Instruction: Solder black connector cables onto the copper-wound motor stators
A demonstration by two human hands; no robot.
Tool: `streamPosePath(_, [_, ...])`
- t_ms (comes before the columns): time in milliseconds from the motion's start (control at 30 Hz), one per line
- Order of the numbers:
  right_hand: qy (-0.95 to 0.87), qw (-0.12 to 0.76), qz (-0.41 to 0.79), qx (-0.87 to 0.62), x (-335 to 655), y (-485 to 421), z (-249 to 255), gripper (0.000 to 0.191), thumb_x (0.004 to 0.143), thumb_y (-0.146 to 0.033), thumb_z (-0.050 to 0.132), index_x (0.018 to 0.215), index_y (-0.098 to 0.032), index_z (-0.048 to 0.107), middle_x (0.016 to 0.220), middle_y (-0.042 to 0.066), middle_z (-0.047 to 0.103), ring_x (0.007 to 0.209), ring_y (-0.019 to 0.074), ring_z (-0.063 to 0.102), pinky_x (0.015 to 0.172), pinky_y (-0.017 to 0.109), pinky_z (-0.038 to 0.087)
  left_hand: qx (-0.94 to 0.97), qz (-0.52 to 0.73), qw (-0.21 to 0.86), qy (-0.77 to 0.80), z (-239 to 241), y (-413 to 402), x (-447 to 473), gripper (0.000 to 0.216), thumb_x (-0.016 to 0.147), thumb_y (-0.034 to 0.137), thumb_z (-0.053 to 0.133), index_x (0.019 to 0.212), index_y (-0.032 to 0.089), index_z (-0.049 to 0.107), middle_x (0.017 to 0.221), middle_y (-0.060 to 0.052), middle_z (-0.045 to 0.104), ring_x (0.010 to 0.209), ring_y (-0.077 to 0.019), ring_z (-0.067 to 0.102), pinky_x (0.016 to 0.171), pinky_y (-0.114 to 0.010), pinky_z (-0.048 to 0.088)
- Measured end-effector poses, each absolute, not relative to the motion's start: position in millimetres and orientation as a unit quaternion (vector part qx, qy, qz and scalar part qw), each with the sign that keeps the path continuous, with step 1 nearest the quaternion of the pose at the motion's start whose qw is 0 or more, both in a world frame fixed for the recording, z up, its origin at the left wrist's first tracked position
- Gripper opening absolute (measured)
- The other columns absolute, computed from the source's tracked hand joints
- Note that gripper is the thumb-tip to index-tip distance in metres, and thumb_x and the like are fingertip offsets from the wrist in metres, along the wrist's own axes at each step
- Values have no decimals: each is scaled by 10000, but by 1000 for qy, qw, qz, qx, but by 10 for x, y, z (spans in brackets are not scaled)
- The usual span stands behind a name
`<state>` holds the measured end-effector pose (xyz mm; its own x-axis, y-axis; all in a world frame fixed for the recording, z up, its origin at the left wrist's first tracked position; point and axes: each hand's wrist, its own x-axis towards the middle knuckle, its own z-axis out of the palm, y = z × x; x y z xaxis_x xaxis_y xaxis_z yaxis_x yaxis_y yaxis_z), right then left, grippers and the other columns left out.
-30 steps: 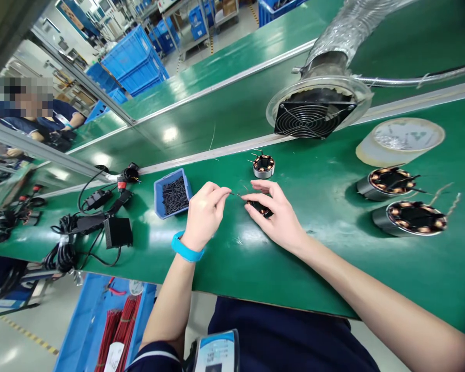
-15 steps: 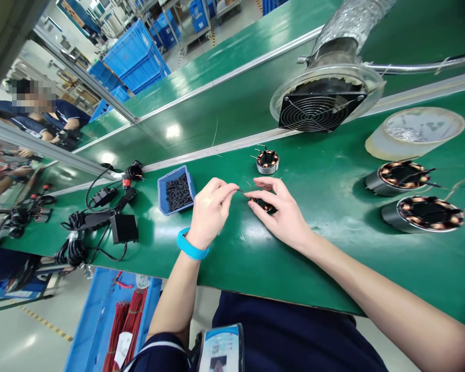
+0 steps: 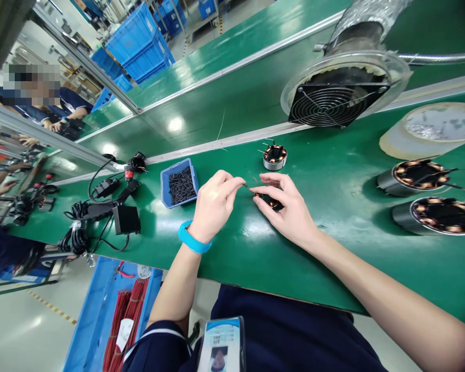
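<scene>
Supporting worktop (image 3: 232, 263): green.
Right hand (image 3: 289, 207): curved about wound ring (image 3: 273, 203), grip cannot be told.
Left hand (image 3: 216, 202): pinching dark piece (image 3: 247, 185) left of ring.
Blue bin (image 3: 165, 190): left, holding black tubes (image 3: 181, 185).
Wound ring: centre, beneath right hand.

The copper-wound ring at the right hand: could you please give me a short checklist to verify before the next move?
1. Right hand at the copper-wound ring: ok, fingers lie around it.
2. Firm grip on that ring: cannot tell, the fingers cover much of it.
3. Left hand pinching the thin dark piece: ok, it shows at the fingertips.
4. Thin dark piece joined to a ring wire: cannot tell, too small to see.
5. Supply within reach: ok, the blue bin of short black pieces sits beside the left hand.
6. Second wound ring clear of both hands: ok, it stands apart beyond them.
</scene>
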<state>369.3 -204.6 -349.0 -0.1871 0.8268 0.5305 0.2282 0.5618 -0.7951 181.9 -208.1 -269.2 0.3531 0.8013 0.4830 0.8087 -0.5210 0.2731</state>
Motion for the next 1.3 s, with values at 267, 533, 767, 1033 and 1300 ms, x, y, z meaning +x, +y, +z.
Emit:
streamPosePath(267, [-712, 526, 291, -363, 3686, -2048, -3489, 179, 996, -237, 614, 1129, -222, 733, 1305, 146, 541, 1222, 307, 586, 1050, 536, 524, -830, -274, 16, -485, -2727, -2077, 1805, 195, 1036, 207, 527, 1031, 176, 720, 898, -47, 638, 801, -127, 604, 708, -244, 466])
streamPosePath(533, [-704, 529, 288, -375, 3681, -2059, -3489, 177, 985, -256, 621, 1137, -221, 703, 1289, 142, 553, 1208, 306, 599, 1039, 525, 532, -816, -285, -96, -493, -2734, -2056, 1814, 142, 1006, 195, 583, 1060, 181, 714, 908, -39, 663, 838, -131, 619, 773, -249, 500])
streamPosePath(767, [-696, 533, 273, -397, 3677, -2065, -3448, 219, 961, -251, 640, 1176, -217, 616, 1242, 140, 609, 1198, 309, 608, 989, 506, 546, -751, -369, -191, -513, -2652, -1821, 1870, 264, 934, 117, 623, 1183, 180, 686, 900, -18, 700, 806, -117, 632, 786, -248, 525])
streamPosePath(1033, [-702, 523, 276, -396, 3690, -2060, -3469, 258, 964, -249, 646, 1218, -203, 641, 1275, 147, 587, 1226, 304, 599, 1010, 488, 533, -785, -292, -255, -483, -2609, -1650, 1914, 287, 926, 85, 579, 1173, 172, 695, 870, -14, 693, 800, -121, 628, 780, -260, 515])
streamPosePath(1300, [-698, 522, 284, -399, 3685, -2064, -3473, 254, 969, -252, 639, 1220, -214, 638, 1278, 136, 584, 1234, 296, 594, 1021, 485, 525, -786, -297, -258, -477, -2548, -1632, 1907, 298, 928, 81, 567, 1183, 173, 690, 860, -12, 680, 792, -122, 613, 781, -264, 508])
